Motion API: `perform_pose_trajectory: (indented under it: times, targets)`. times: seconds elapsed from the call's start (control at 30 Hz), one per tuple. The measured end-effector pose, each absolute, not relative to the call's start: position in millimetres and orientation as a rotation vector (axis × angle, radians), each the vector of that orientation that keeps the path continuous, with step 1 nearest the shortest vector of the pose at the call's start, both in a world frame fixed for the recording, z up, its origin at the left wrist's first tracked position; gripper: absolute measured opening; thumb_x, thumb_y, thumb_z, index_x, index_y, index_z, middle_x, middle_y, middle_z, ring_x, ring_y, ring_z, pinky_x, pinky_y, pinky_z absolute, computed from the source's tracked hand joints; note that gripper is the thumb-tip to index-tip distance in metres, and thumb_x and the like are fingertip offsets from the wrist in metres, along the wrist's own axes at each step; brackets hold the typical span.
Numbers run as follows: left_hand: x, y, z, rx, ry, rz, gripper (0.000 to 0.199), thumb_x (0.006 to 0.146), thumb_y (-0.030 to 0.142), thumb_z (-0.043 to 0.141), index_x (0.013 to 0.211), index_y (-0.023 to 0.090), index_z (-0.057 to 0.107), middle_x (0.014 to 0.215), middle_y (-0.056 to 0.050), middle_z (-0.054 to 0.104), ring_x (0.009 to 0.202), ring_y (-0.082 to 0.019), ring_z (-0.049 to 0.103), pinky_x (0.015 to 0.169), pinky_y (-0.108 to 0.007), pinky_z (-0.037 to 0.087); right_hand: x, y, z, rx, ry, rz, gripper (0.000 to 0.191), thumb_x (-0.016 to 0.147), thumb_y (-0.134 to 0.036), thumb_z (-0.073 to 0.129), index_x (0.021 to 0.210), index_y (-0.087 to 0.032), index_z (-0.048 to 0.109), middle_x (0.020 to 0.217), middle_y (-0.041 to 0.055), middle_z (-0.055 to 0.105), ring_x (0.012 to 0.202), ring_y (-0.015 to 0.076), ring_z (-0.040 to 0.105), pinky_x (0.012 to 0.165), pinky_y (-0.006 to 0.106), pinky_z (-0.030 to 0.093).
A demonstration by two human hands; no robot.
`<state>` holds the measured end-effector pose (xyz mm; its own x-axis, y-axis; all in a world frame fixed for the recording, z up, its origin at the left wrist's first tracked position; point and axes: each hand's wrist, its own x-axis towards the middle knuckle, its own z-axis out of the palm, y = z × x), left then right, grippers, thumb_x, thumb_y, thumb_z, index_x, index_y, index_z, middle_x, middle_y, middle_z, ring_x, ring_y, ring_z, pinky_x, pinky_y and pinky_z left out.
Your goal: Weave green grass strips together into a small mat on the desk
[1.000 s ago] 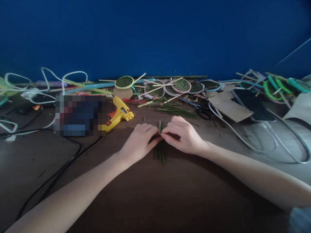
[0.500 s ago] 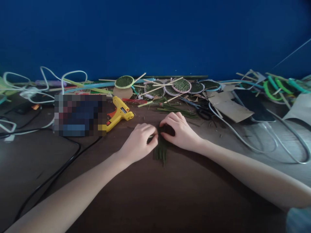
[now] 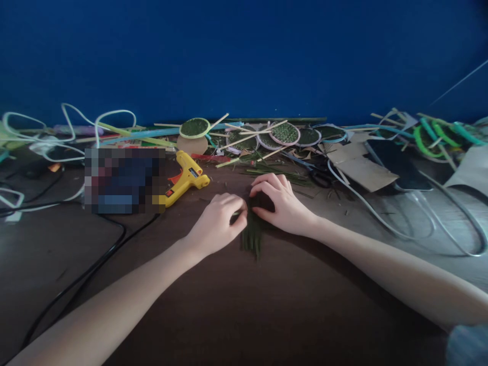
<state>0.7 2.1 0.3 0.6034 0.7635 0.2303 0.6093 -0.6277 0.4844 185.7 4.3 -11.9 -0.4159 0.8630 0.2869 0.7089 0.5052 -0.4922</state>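
Note:
A small bundle of dark green leaf strips [image 3: 251, 241] lies low over the dark table at the middle, its lower ends fanned toward me. My left hand [image 3: 218, 223] pinches it from the left side, with thumb and fingers curled together. From the right, my right hand [image 3: 281, 206] closes its fingertips on the upper part of the same strips. The strips between my fingertips are partly hidden and dim. Beyond my left hand lies a yellow glue gun [image 3: 187, 178] with an orange trigger.
Round woven green discs with coloured rims [image 3: 285, 133] and thin wooden sticks [image 3: 244, 136] crowd the back against a blue wall [image 3: 244, 56]. Loose green strips and scissors [image 3: 321, 178] lie behind my right hand. Cardboard [image 3: 366, 170], a phone [image 3: 400, 165] and white cables [image 3: 375, 218] occupy the right.
My right hand's fingers have lifted very slightly. Otherwise both hands keep their places on the strips, and the view has barely shifted.

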Motion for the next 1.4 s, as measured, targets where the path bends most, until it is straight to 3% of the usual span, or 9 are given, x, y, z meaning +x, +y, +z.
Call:
perform_pose_trajectory:
  times: [0.17, 0.33, 0.63, 0.97, 1.13, 1.4]
  targets:
    - [0.9, 2.3, 0.3, 2.451, 1.114, 0.615, 0.011, 0.081, 0.015, 0.045, 0.073, 0.017, 0.053, 0.078, -0.002, 0.062, 0.077, -0.017, 0.056, 0.076, -0.033, 0.042, 187.5, 1.6, -9.4, -1.203, -2.207, 0.399, 0.011, 0.077, -0.019, 0.055, 0.087, -0.021, 0.051, 0.107, 0.0071, 0.053, 0.101, 0.0231, 0.044, 0.086, 0.041, 0.036]
    - [1.3, 2.4, 0.6, 2.444, 1.115, 0.623, 0.012, 0.08, 0.014, 0.045, 0.072, 0.018, 0.053, 0.078, -0.002, 0.063, 0.079, -0.018, 0.057, 0.076, -0.033, 0.043, 188.5, -0.9, -9.9, -1.121, -2.217, 0.245, 0.002, 0.081, -0.02, 0.054, 0.082, -0.021, 0.053, 0.118, 0.008, 0.049, 0.107, 0.0246, 0.042, 0.085, 0.041, 0.036]
    - [0.9, 2.6, 1.0, 2.43, 1.103, 0.643, 0.011, 0.08, 0.012, 0.047, 0.074, 0.017, 0.054, 0.077, -0.001, 0.063, 0.075, -0.016, 0.056, 0.073, -0.031, 0.043, 189.2, -0.9, -9.0, -0.978, -2.225, 0.312, 0.007, 0.083, -0.015, 0.052, 0.077, -0.02, 0.054, 0.084, 0.0032, 0.063, 0.09, 0.0175, 0.053, 0.078, 0.034, 0.037]
    - [-0.4, 4.0, 2.2, 2.426, 1.109, 0.539, 0.013, 0.086, 0.019, 0.044, 0.077, 0.018, 0.053, 0.076, 0.001, 0.06, 0.076, -0.015, 0.053, 0.073, -0.03, 0.04, 191.6, -2.5, -6.3, -0.775, -2.285, 0.346, 0.005, 0.082, -0.019, 0.053, 0.08, -0.02, 0.057, 0.077, 0.0025, 0.059, 0.08, 0.0139, 0.055, 0.074, 0.031, 0.038]
    - [-0.3, 2.6, 4.2, 2.456, 1.071, 0.515, 0.002, 0.078, 0.017, 0.05, 0.079, 0.019, 0.051, 0.079, 0.001, 0.058, 0.079, -0.016, 0.052, 0.073, -0.031, 0.039, 192.6, -2.3, -7.9, -0.737, -2.308, 0.247, 0.006, 0.082, -0.019, 0.054, 0.078, -0.02, 0.058, 0.075, 0.0015, 0.062, 0.08, 0.0142, 0.054, 0.071, 0.031, 0.036]
    - [-0.4, 3.7, 0.6, 2.495, 1.029, 0.497, 0.014, 0.074, 0.013, 0.055, 0.087, 0.019, 0.052, 0.09, -0.001, 0.059, 0.087, -0.019, 0.052, 0.078, -0.034, 0.039, 193.0, -4.6, -6.6, -0.817, -2.269, 0.196, 0.007, 0.081, -0.02, 0.054, 0.077, -0.022, 0.059, 0.072, 0.0015, 0.063, 0.08, 0.0164, 0.052, 0.071, 0.033, 0.037]
